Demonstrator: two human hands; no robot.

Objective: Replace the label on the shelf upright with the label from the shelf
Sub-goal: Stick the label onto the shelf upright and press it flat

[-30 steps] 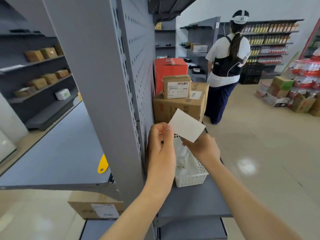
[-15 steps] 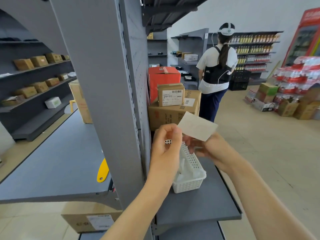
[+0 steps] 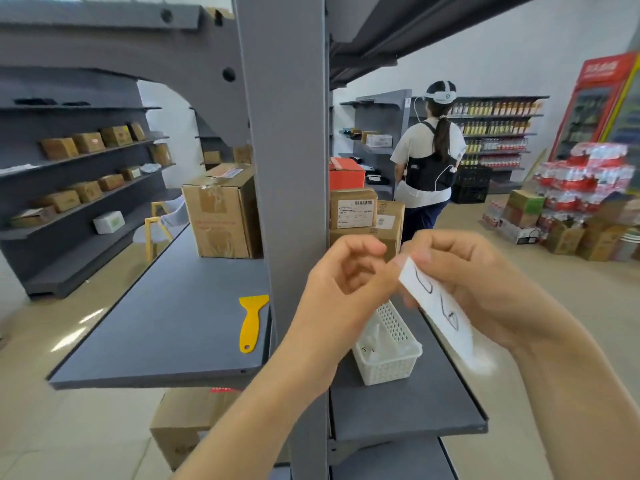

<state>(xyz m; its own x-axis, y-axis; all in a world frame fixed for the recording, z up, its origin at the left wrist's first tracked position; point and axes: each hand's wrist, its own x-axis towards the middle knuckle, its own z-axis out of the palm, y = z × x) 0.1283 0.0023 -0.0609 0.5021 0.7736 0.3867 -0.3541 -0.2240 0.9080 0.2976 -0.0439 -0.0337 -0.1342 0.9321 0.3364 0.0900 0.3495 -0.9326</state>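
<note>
Now the label [image 3: 437,308] shows its marked face to the camera, black hand-drawn lines on white; half a second ago it was lifted flatter above the hands with a blank side up. The camera view has also swung, so the grey shelf upright [image 3: 289,174] stands centre frame, just left of the grip. The right hand [image 3: 485,285] pinches the label's upper end between thumb and fingers, and the left hand [image 3: 341,282], fingers curled, meets that same corner with its fingertips; whether it actually grips the paper cannot be told. The label's long axis runs diagonally, from the pinched top end down and to the right, its lower end blurred and hanging free below the right palm. Directly beneath the grip sits a white basket [image 3: 389,367] on the grey shelf [image 3: 408,410]. To the left of the grip, beyond the upright, a yellow scraper [image 3: 250,320] lies on the other shelf board. Behind the grip are stacked cardboard boxes [image 3: 353,211], and farther back a person [image 3: 429,161] faces away in the aisle.
</note>
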